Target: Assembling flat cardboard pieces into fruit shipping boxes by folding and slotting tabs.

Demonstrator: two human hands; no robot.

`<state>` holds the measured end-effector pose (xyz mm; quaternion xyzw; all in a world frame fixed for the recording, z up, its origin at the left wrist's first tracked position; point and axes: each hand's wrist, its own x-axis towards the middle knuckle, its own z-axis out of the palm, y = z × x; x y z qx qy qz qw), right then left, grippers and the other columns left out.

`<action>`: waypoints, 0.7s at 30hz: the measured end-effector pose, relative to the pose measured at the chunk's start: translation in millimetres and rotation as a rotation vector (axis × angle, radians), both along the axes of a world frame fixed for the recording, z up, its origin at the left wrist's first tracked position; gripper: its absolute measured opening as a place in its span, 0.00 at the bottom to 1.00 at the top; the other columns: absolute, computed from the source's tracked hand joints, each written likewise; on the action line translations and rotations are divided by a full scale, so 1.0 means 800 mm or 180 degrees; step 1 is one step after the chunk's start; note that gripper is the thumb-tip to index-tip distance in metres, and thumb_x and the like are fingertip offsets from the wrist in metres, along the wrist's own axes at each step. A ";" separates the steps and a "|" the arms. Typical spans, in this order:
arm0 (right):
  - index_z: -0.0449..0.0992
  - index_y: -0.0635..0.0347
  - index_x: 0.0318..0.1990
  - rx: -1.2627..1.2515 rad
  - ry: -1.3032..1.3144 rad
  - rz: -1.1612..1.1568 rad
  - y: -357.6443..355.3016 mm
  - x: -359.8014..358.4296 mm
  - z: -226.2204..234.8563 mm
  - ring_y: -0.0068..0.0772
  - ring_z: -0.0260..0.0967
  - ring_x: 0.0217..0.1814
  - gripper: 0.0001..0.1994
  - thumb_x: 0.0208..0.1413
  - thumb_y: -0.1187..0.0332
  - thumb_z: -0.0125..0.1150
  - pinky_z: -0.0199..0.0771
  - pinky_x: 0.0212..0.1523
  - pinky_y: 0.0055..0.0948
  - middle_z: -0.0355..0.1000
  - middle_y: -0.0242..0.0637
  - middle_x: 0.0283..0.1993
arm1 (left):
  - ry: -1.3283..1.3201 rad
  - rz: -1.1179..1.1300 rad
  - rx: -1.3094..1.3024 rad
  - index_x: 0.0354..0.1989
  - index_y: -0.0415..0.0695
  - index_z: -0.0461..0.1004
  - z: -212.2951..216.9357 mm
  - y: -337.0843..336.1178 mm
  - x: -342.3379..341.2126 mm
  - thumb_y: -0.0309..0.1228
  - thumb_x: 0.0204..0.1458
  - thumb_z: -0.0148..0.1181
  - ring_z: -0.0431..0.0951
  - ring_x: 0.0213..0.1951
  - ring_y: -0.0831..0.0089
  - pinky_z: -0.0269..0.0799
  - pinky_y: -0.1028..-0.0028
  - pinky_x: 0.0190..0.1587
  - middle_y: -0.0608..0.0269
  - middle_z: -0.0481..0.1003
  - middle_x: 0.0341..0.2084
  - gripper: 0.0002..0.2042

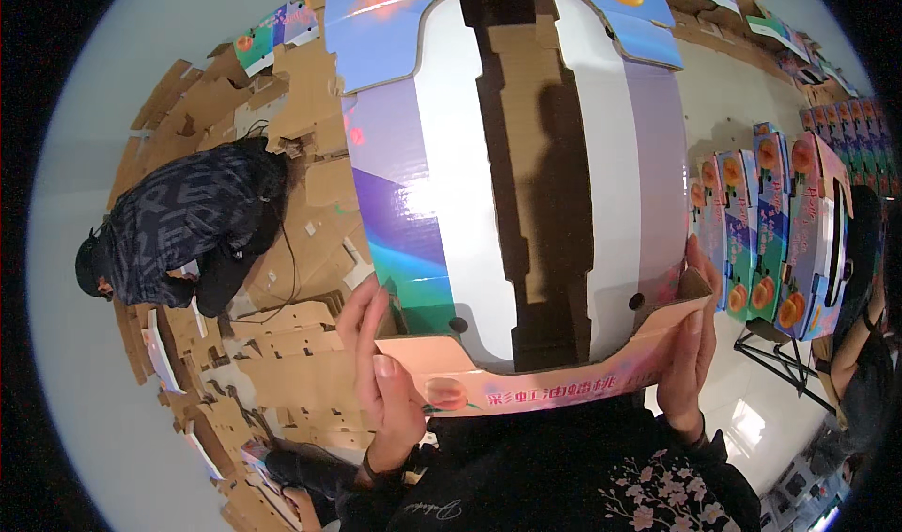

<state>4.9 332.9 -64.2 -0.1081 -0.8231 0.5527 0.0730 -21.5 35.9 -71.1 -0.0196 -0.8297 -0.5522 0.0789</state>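
A printed cardboard fruit box (451,137) in blue, purple, white and green fills the middle, a long gap running down its centre to bare brown board. Its near wall (564,391) is pink with a peach picture and a curved cut-out along the top. My left hand (387,386) grips the near left corner, thumb on the pink wall and fingers along the outer side. At the near right corner my right hand (691,358) holds the box the same way. The underside of the box is hidden.
Flat brown cardboard sheets (282,382) lie in piles on the left, where a person in dark clothes (197,222) bends over. Several finished-looking printed boxes (789,241) stand in a row at right, above a black metal stand (785,367). Another person's arm (860,335) shows at the right edge.
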 end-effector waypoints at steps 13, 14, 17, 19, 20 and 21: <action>0.64 0.71 0.70 0.0228 0.0275 -0.0229 -0.001 -0.007 -0.011 0.43 0.57 0.70 0.29 0.72 0.57 0.42 0.51 0.72 0.42 0.62 0.51 0.67 | 0.0287 0.0391 -0.0131 0.60 0.27 0.72 -0.006 0.015 0.006 0.42 0.69 0.43 0.64 0.51 0.62 0.59 0.64 0.58 0.51 0.64 0.47 0.27; 0.65 0.71 0.70 0.0327 0.0297 -0.0218 -0.001 -0.006 -0.011 0.43 0.57 0.70 0.29 0.71 0.56 0.42 0.52 0.72 0.42 0.62 0.51 0.67 | 0.0309 0.0350 -0.0161 0.60 0.28 0.72 -0.005 0.015 0.009 0.42 0.68 0.44 0.64 0.51 0.62 0.59 0.64 0.58 0.51 0.64 0.47 0.26; 0.65 0.71 0.70 0.0328 0.0265 -0.0231 0.001 -0.006 -0.012 0.44 0.58 0.70 0.29 0.71 0.55 0.42 0.53 0.72 0.42 0.62 0.52 0.67 | 0.0272 0.0303 -0.0035 0.59 0.29 0.72 0.000 0.014 0.011 0.42 0.68 0.45 0.64 0.50 0.63 0.59 0.65 0.57 0.52 0.64 0.47 0.26; 0.65 0.71 0.70 0.0193 0.0312 -0.0217 0.001 -0.006 -0.012 0.44 0.58 0.70 0.29 0.71 0.55 0.42 0.53 0.71 0.42 0.62 0.52 0.67 | 0.0213 0.0221 0.0019 0.60 0.30 0.71 0.004 0.014 0.007 0.41 0.68 0.45 0.63 0.50 0.64 0.59 0.66 0.56 0.53 0.64 0.47 0.25; 0.65 0.71 0.70 0.0255 0.0271 -0.0262 0.000 -0.007 -0.013 0.44 0.58 0.70 0.29 0.71 0.55 0.42 0.54 0.71 0.42 0.62 0.52 0.67 | 0.0184 0.0141 -0.0008 0.61 0.31 0.69 0.005 0.015 0.003 0.41 0.67 0.46 0.63 0.50 0.65 0.59 0.66 0.56 0.54 0.64 0.47 0.25; 0.65 0.71 0.69 0.0167 0.0313 -0.0230 0.000 -0.007 -0.013 0.44 0.58 0.70 0.29 0.71 0.55 0.42 0.54 0.71 0.42 0.62 0.52 0.67 | 0.0224 0.0095 0.0009 0.62 0.31 0.68 0.006 0.015 -0.001 0.41 0.67 0.46 0.63 0.50 0.66 0.59 0.66 0.57 0.54 0.64 0.48 0.25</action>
